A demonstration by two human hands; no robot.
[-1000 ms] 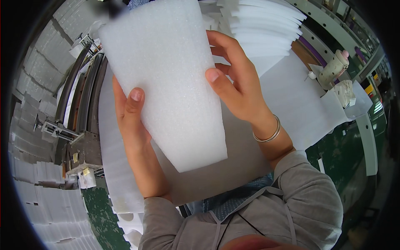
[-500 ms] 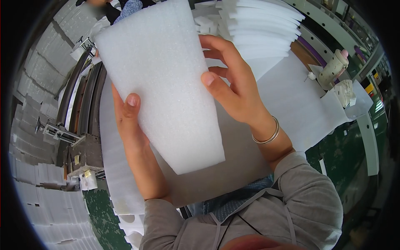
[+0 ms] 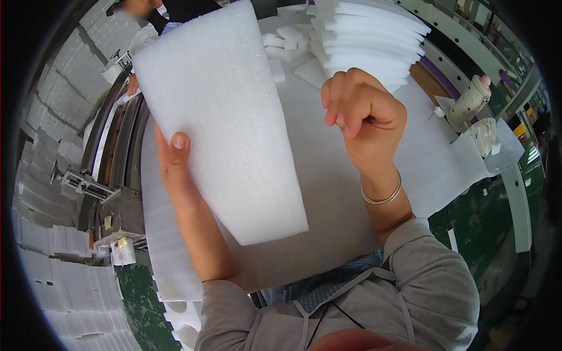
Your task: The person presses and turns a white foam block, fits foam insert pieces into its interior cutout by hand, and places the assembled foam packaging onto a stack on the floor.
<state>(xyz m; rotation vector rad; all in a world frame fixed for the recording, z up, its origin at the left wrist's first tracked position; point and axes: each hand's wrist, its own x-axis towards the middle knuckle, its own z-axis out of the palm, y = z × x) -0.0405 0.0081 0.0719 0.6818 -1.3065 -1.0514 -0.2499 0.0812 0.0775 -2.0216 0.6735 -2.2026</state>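
One white-covered counter (image 3: 319,158) spreads below the fingers (image 3: 338,96), foam sheets (image 3: 366,41) stacked beyond the right ones! And a foam slab (image 3: 222,128), edge grasped by the left hand (image 3: 174,157); the right hand (image 3: 370,111) has its fingers clenched, clear of it, bangle (image 3: 381,202) behind them.

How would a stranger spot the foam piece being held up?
Start at the big white-topped table filling the middle of the view. Above it, the left hand grips one edge of a large white foam piece. Unlike the stacked foam sheets beyond, it is held up alone and narrows toward the picture's bottom.
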